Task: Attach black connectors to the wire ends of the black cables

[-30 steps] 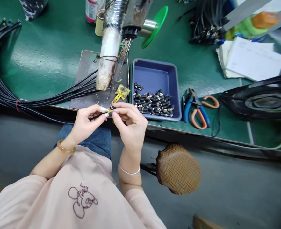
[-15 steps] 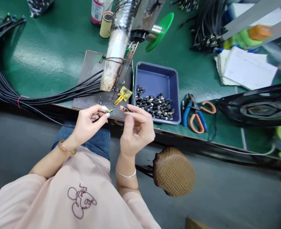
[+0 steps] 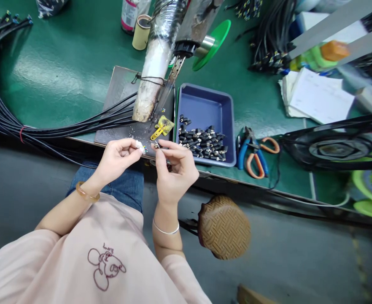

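My left hand is closed on a cable end, its fingertips pinching just behind the thin coloured wires. White wrapping covers at least one fingertip. Facing it, my right hand pinches a small connector with metal contacts between thumb and fingers. A narrow gap seems to separate wires and connector. Just beyond the fingertips, a yellow tool lies on the dark board. To the right, a blue tray holds several black connectors.
Over the board hang a white-wrapped tube and a slotted metal part. Black cables run in from the left. Pliers lie right of the tray, near papers and a black fan-like object. A stool stands below.
My right hand has moved left with the connector, closer to the wires in my left hand. The view has shifted slightly; the left hand stays almost in place.
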### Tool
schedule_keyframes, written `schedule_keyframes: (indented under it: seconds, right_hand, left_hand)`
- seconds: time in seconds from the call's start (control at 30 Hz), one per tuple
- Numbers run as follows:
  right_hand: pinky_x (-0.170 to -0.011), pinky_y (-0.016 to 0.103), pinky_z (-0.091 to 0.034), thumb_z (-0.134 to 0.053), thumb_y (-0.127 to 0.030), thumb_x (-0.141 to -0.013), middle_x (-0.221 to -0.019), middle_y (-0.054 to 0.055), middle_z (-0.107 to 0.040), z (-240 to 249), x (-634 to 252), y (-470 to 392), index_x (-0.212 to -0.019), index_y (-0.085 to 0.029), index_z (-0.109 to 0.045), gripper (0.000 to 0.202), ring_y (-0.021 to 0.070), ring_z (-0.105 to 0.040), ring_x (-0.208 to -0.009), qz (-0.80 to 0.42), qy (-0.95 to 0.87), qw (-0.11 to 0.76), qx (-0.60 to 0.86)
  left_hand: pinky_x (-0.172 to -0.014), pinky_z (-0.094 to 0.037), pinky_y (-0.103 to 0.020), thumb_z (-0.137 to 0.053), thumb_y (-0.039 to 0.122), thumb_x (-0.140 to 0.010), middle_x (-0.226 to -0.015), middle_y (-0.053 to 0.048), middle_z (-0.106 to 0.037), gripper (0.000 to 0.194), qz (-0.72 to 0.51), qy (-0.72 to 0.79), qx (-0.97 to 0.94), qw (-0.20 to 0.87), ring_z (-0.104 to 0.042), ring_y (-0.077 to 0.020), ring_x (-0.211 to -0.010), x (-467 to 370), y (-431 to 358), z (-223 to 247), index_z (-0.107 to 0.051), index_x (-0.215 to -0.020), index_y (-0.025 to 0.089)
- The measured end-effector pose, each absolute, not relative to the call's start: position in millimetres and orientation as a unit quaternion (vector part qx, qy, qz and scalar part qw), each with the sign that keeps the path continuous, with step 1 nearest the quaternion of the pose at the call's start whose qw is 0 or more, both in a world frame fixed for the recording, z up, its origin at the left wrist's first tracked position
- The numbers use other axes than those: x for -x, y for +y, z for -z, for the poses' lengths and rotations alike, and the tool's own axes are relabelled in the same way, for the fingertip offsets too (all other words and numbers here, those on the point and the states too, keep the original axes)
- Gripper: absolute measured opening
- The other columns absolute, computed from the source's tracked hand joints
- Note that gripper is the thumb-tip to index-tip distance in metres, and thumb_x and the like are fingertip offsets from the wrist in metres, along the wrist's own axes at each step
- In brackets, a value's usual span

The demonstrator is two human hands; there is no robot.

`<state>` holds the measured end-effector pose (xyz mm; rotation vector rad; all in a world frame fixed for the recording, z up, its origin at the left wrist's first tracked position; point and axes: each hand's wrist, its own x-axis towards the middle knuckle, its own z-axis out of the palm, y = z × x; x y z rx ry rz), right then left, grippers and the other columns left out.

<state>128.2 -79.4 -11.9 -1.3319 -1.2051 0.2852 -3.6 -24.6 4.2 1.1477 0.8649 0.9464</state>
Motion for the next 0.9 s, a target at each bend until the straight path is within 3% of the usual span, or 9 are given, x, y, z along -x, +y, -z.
schedule_keyframes:
  seconds: [0.13, 0.4, 0.77, 0.9]
  right_hand:
    - [-0.072, 0.027, -0.062, -0.065, -0.024, -0.09, -0.103, 0.005, -0.077, 9, -129, -78, -0.085, -0.021, -0.061, 0.008, 0.0151, -0.077, -0.084, -0.222, -0.502, 0.608, 0.573]
    - [-0.072, 0.029, -0.062, -0.066, -0.022, -0.086, -0.102, 0.007, -0.078, 7, -132, -74, -0.079, -0.021, -0.059, 0.009, 0.0162, -0.076, -0.082, -0.21, -0.523, 0.584, 0.584]
    - [-0.074, 0.03, -0.062, -0.065, -0.021, -0.085, -0.103, 0.007, -0.077, 6, -135, -67, -0.077, -0.021, -0.057, 0.011, 0.0165, -0.076, -0.083, -0.221, -0.529, 0.583, 0.575]
    - [-0.068, 0.027, -0.063, -0.066, -0.024, -0.086, -0.098, 0.006, -0.079, 5, -133, -67, -0.078, -0.02, -0.058, 0.012, 0.0151, -0.077, -0.077, -0.232, -0.499, 0.602, 0.578]
  left_hand:
    - [-0.05, -0.036, -0.019, -0.071, 0.026, -0.074, -0.056, 0.006, -0.049, 0.019, -0.404, 0.37, -0.512, 0.661, -0.038, -0.005, -0.05, 3, -21, -8, -0.059, -0.065, 0.016]
    - [-0.062, -0.045, -0.022, -0.069, 0.028, -0.074, -0.067, 0.0, -0.062, 0.015, -0.403, 0.382, -0.51, 0.657, -0.053, -0.0096, -0.063, -1, -15, -4, -0.066, -0.071, 0.014]
    - [-0.055, -0.038, -0.021, -0.066, 0.029, -0.075, -0.065, 0.001, -0.056, 0.016, -0.413, 0.39, -0.536, 0.625, -0.047, -0.009, -0.06, -3, -9, -5, -0.063, -0.069, 0.014]
    - [-0.052, -0.034, -0.019, -0.069, 0.028, -0.074, -0.062, 0.002, -0.053, 0.015, -0.423, 0.392, -0.52, 0.63, -0.043, -0.0072, -0.056, -3, -13, -3, -0.064, -0.073, 0.014]
